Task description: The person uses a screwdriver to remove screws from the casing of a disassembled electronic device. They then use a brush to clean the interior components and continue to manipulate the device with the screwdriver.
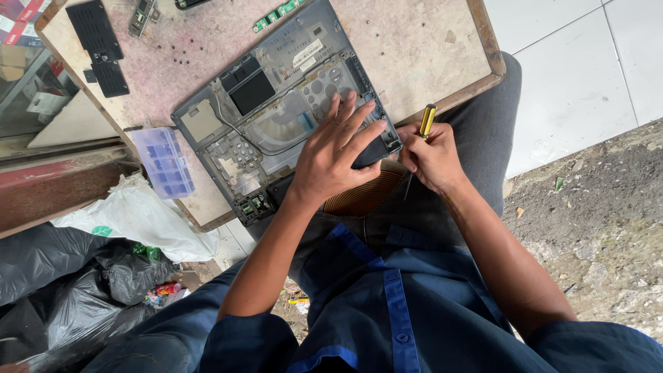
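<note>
An opened laptop base (276,117) lay at an angle on the worn wooden table (428,48), its near corner hanging past the table's edge over the person's lap. Its grey plastic shell was stripped: a dark rectangular module sat near the far end, a beige square patch lay at the left, a thin black cable curved across the middle, and stamped round cut-outs showed in the pale metal plate beneath. A small green circuit part sat at the near left corner.

The left hand (331,155) rested flat on the base with fingers spread apart, pressing on the near right part, the thumb over a black curved piece (373,150) at the corner. The right hand (431,159) was closed around a screwdriver (427,121) with a yellow and black handle, just beside the base's right corner; its thin metal shaft pointed down below the fist.

The tabletop was scuffed, pale and stained pinkish, with a raised brown rim. A translucent blue plastic compartment box (163,162) sat at the left edge beside the base. Two black ribbed panels (98,45) lay at the far left, and a narrow green circuit strip (280,14) lay beyond the base. Black and white plastic bags (103,255) were heaped on the ground at the left. The person wore a dark blue shirt (387,304) with brighter blue trim.
</note>
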